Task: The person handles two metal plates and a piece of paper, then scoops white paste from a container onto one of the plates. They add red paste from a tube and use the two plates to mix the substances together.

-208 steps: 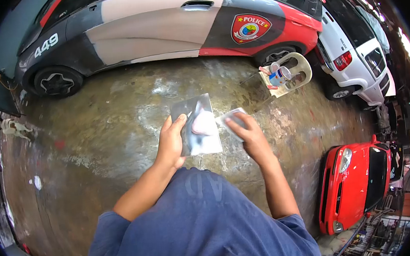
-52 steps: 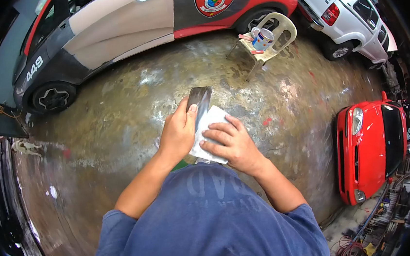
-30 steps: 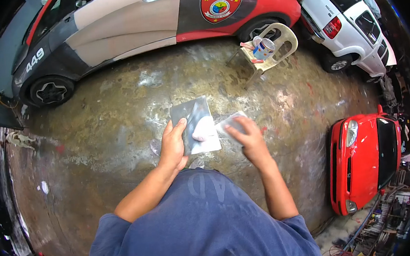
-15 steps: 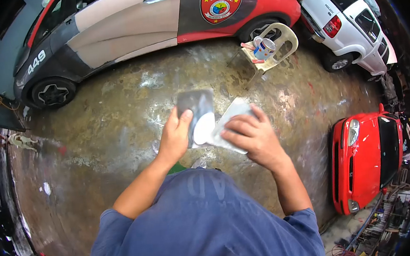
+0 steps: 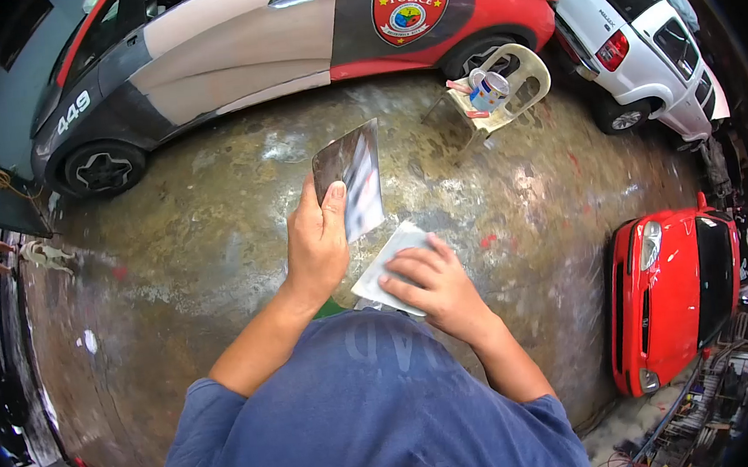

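My left hand is closed on a dark, shiny flat plate, thumb on its near face, and holds it tilted up in front of me. Streaks of light reflect on its surface. Lower and to the right, my right hand is closed on a pale, flat rectangular piece, its fingers spread over the top. The plate and the pale piece are apart. What lies under the pale piece is hidden.
A police car spans the back. A plastic chair holds a can. A white pickup stands back right, a red car at right. At far left is a dog on the stained floor.
My left hand has raised and tilted the dark plate. My right hand has moved down and left with the pale piece, away from the plate. No white patch shows on the plate now.
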{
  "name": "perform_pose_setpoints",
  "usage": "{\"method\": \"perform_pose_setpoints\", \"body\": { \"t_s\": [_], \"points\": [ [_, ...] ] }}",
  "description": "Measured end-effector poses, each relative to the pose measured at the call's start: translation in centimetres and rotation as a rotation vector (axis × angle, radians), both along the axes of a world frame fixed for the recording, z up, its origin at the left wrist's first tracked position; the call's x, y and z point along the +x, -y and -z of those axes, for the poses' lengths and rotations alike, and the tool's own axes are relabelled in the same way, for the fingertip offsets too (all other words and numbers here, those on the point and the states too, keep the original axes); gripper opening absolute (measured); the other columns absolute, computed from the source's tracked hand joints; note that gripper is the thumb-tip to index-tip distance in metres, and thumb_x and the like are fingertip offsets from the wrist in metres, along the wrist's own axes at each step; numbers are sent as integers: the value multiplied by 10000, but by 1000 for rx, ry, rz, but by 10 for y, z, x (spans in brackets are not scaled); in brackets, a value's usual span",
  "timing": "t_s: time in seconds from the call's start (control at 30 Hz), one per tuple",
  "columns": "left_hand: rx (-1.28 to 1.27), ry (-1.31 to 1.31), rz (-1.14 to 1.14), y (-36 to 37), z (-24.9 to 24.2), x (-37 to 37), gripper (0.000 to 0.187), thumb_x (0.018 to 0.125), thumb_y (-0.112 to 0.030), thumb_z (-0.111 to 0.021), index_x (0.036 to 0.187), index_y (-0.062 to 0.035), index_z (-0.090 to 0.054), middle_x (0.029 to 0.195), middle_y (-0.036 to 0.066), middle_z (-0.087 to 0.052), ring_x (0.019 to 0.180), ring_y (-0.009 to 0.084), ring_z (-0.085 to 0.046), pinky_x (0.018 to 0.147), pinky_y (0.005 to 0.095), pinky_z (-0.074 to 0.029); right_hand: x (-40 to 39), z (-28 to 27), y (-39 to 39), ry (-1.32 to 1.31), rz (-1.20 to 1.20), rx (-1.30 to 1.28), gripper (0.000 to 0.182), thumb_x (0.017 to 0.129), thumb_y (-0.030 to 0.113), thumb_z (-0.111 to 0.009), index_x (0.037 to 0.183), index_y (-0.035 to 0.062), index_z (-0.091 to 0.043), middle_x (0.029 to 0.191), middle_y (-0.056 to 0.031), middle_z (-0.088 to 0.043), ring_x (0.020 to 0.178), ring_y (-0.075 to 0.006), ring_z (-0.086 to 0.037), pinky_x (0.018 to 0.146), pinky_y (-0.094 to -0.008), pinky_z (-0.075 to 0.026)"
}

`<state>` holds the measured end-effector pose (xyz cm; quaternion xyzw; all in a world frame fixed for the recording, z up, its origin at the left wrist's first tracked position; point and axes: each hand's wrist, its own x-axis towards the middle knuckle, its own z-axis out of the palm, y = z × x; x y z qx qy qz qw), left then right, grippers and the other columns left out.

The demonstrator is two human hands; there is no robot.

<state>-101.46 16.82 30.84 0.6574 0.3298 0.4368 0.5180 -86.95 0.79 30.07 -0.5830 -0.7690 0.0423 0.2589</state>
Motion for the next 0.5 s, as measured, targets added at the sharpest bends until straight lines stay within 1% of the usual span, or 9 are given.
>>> {"method": "perform_pose_setpoints", "body": {
  "t_s": [0.03,0.07,0.17,0.2,0.3,0.33,0.43,0.47,0.5],
  "points": [
    [30,25,-1,-2,-3,0,315,1071,-175,-449,1264,57,-543,984,178,-702,847,204,-650,759,353,-504,3,-7,2,-18,41,17,346,846,174,-615,1180,229,-687,1231,-50,-628,1206,-264,-583,1091,-589,-373],
    [-6,-56,7,-2,-8,-1,292,1070,-158,-447,1267,32,-545,1032,153,-693,885,190,-656,800,334,-515,3,-18,4,-85,44,85,361,853,156,-644,1198,253,-687,1273,-97,-582,1217,-331,-568,1102,-609,-360],
    [-720,396,36,9,21,10,254,1061,-142,-456,1246,4,-550,1073,118,-672,922,173,-665,821,320,-538,-10,-28,2,-313,-30,218,381,843,142,-677,1209,248,-685,1290,-124,-546,1224,-363,-553,1091,-597,-382],
    [-809,394,36,14,15,9,228,1042,-131,-479,1227,-16,-546,1088,93,-653,951,176,-673,827,341,-574,-12,-24,0,-312,-36,160,433,820,78,-680,1223,237,-683,1299,-137,-526,1208,-386,-559,1084,-551,-410],
    [-1018,465,76,18,35,2,244,1030,-137,-495,1235,-13,-544,1106,102,-651,967,202,-677,829,378,-588,2,25,-13,-324,121,135,487,811,19,-656,1246,239,-671,1299,-143,-525,1208,-390,-557,1071,-506,-432],
    [-1027,486,62,20,39,1,251,1017,-135,-512,1235,-15,-544,1114,102,-645,955,223,-684,819,408,-602,20,45,-13,-277,153,24,535,796,-23,-636,1271,221,-654,1299,-150,-543,1230,-386,-538,1066,-473,-437],
    [-1081,391,16,25,19,-7,254,1025,-130,-508,1244,-8,-545,1134,98,-646,995,206,-663,873,366,-566,68,50,-3,25,250,-55,514,809,2,-629,1282,202,-643,1287,-118,-580,1246,-354,-528,1076,-507,-414],
    [-947,386,41,23,23,-6,255,1028,-131,-507,1247,-4,-546,1138,95,-646,1012,193,-650,892,350,-545,67,42,-2,73,253,26,488,817,18,-626,1268,203,-651,1276,-99,-594,1231,-335,-543,1079,-519,-404],
    [-815,381,63,21,31,-5,257,1032,-131,-506,1249,-1,-546,1142,93,-646,1028,180,-636,912,333,-524,57,11,-4,122,254,105,463,824,34,-623,1254,204,-659,1266,-79,-608,1216,-316,-558,1082,-530,-393]
  ]
}}
